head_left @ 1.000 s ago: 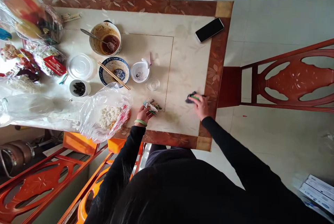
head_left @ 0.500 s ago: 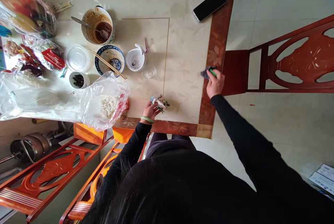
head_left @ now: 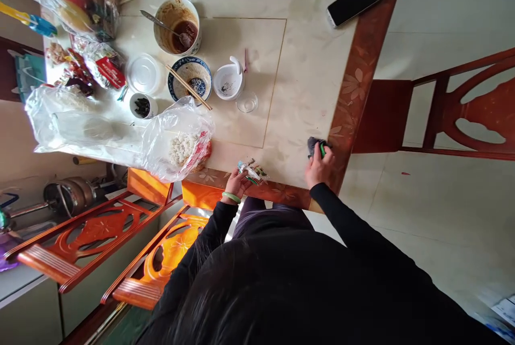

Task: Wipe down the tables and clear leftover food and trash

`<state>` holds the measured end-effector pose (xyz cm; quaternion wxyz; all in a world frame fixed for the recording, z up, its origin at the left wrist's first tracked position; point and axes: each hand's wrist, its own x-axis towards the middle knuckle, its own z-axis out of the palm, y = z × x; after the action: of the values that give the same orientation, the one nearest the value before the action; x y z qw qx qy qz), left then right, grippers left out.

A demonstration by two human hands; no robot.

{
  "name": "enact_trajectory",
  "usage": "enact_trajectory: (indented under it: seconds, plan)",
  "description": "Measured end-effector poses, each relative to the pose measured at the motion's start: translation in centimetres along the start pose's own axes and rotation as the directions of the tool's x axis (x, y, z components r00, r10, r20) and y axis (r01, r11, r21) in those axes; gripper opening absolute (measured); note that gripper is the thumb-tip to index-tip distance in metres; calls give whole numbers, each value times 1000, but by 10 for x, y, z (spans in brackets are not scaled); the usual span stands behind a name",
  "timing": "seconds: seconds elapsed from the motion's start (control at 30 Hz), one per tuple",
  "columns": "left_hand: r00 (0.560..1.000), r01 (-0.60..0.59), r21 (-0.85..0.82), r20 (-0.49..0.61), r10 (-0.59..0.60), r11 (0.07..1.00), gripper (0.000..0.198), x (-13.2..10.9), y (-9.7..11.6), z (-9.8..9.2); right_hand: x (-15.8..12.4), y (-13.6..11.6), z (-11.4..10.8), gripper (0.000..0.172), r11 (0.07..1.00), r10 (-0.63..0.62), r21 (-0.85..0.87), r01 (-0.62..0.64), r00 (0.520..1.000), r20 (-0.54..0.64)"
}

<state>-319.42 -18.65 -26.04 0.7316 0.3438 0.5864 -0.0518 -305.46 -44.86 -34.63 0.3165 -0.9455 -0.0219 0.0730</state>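
Note:
My left hand (head_left: 237,183), a pale green bangle at its wrist, is closed around a bunch of crumpled wrappers (head_left: 252,172) by the table's near edge. White, blue and green bits stick out past the fingers. Further right, my right hand (head_left: 319,169) presses a dark grey cloth (head_left: 313,145) with a green part onto the tabletop, beside the brown border. My fingers cover much of this cloth.
Left of my hands lies a clear plastic bag (head_left: 181,146) with white food. Behind it stand a blue-patterned bowl (head_left: 173,87) with chopsticks (head_left: 189,87), a white mortar (head_left: 227,83), a small clear dish (head_left: 247,102) and a sauce pot (head_left: 164,12). A phone (head_left: 357,0) lies far right, near a chair (head_left: 378,114).
My right hand has moved the grey cloth along the right border toward the near edge, closer to my body. My left hand still holds the wrappers. The camera view has shifted.

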Motion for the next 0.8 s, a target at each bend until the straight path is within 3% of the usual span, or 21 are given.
enact_trajectory:
  seconds: [0.13, 0.2, 0.27, 0.33, 0.4, 0.47, 0.5, 0.57, 0.7, 0.8]
  plan:
    - [999, -3, -74, -54, -1, 997, 52, -9, -19, -9, -33, -41, 29, 63, 985, -151, 109, 133, 970, 189]
    - [998, -8, -117, -68, 0, 993, 53, -10, -28, -8, -17, -55, 32, 62, 961, -248, 186, 207, 939, 238]
    - [998, -16, -156, -61, 6, 988, 53, -12, -35, -6, 32, -65, 26, 60, 930, -343, 223, 291, 907, 245]
    - [998, -22, -175, -55, 12, 984, 52, -13, -41, -5, 102, -75, 20, 59, 913, -397, 186, 362, 894, 207]
    - [998, -20, -177, -55, 11, 984, 50, -15, -45, -8, 166, -88, 19, 59, 928, -371, 102, 359, 915, 155]
    - [998, -25, -188, -56, 15, 982, 47, -16, -49, -13, 195, -99, 27, 58, 946, -324, 47, 320, 935, 144]
    - [998, -29, -199, -57, 19, 980, 45, -16, -50, -16, 193, -102, 32, 59, 947, -321, 40, 319, 935, 153]
    - [997, -34, -223, -68, 19, 974, 42, -17, -53, -21, 156, -103, 44, 62, 930, -368, 60, 363, 909, 198]
    - [997, -11, -237, -73, -6, 971, 39, -20, -57, -31, 54, -93, 57, 63, 846, -532, 168, 506, 776, 339]
    - [997, -10, -237, -76, -9, 971, 38, -23, -60, -39, 47, -112, 73, 62, 776, -631, 263, 573, 695, 346]
